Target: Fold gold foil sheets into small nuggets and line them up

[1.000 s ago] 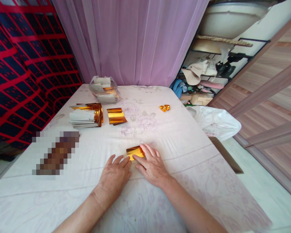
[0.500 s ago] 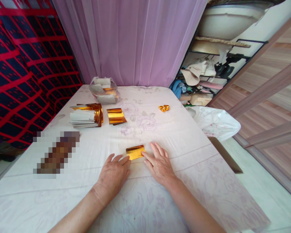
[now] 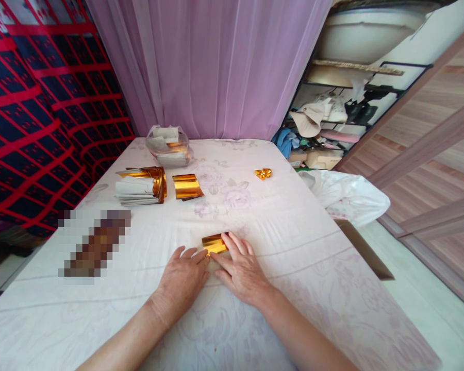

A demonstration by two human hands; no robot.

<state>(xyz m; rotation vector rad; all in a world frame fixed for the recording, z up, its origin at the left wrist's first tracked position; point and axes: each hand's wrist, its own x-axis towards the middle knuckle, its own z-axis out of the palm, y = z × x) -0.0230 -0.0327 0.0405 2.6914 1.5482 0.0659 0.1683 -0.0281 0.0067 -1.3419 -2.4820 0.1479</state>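
Looking to my far left, I see a red-and-navy checked cloth (image 3: 54,118) hanging beside the covered desk (image 3: 301,288), and on the desk a pixelated patch (image 3: 96,245) whose contents I can't make out. Behind that sits a fanned stack of sheets (image 3: 135,191), pale paper and gold foil together, and past the stack a clear plastic bag (image 3: 168,149) bulges with what looks like more of the same. Just right of the stack lie a couple of loose gold sheets (image 3: 187,186), overlapping.

Nearer to me, my left fingers (image 3: 199,256) grip nothing; they are loosely spread on the desk, the index tip at the near left corner of the gold sheet (image 3: 215,243), which lies flat in front of me. My right fingers (image 3: 221,259) are stretched out too, not pinching: the index tip meets the near edge just beside my left one, and others lie over the right end.

I take this for smoothing or creasing, though I can't tell whether the sheet is folded. To do it well, I'd hold the left tip down as an anchor, check that the edges line up, then draw the right index along with light, even pressure, so nothing skates or puckers.

Farther right, a crumpled bit of gold foil (image 3: 263,173) is well out of my way, and beyond the desk's side lies a white plastic bag (image 3: 353,198).
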